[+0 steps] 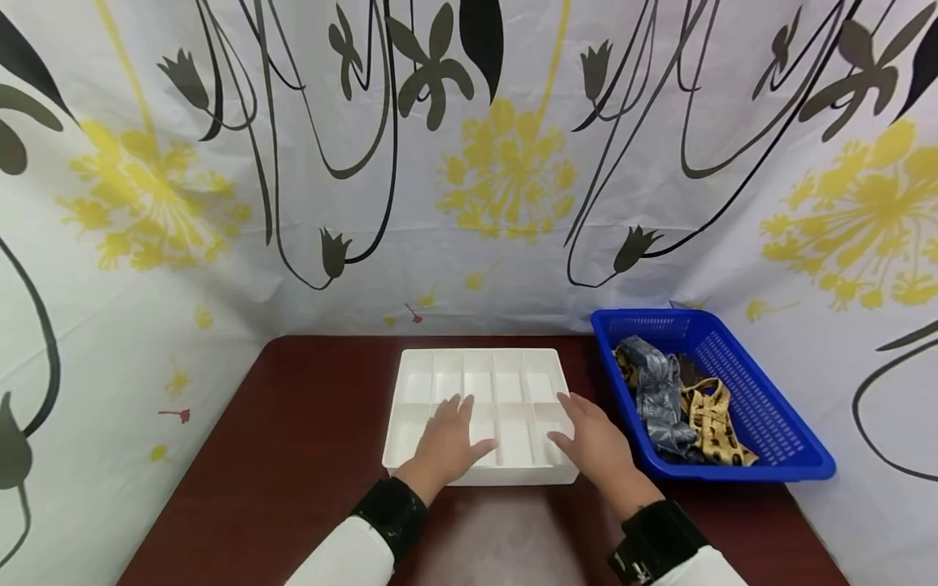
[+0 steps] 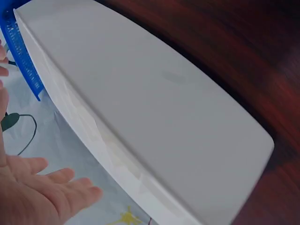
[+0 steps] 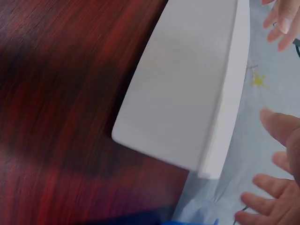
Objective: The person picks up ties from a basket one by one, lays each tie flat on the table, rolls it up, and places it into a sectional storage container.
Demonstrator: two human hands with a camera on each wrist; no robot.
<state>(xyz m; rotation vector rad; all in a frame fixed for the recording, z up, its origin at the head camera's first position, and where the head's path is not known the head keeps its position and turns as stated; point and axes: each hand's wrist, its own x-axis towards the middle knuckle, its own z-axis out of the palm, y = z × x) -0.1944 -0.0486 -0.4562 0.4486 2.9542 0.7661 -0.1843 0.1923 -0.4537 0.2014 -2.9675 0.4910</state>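
Note:
A white compartment tray (image 1: 479, 475) lies on the dark red table, its visible sections bare. My left hand (image 1: 449, 439) is over the tray's left part, fingers spread and holding nothing. Over the right edge is my right hand (image 1: 597, 439), its fingers also spread and without anything in them. In the left wrist view, the left hand (image 2: 42, 192) appears beside the tray's tall front wall (image 2: 154, 98). The right wrist view has the right hand (image 3: 281, 178) apart from the tray's wall (image 3: 173, 84). Whether either hand touches the tray cannot be told from the head view.
To the right stands a blue plastic basket (image 1: 769, 407) with a grey crumpled fabric item (image 1: 655, 391) and a gold dark-spotted one (image 1: 714, 423) in it. A flower-printed white sheet (image 1: 440, 268) hangs behind the table (image 1: 315, 423).

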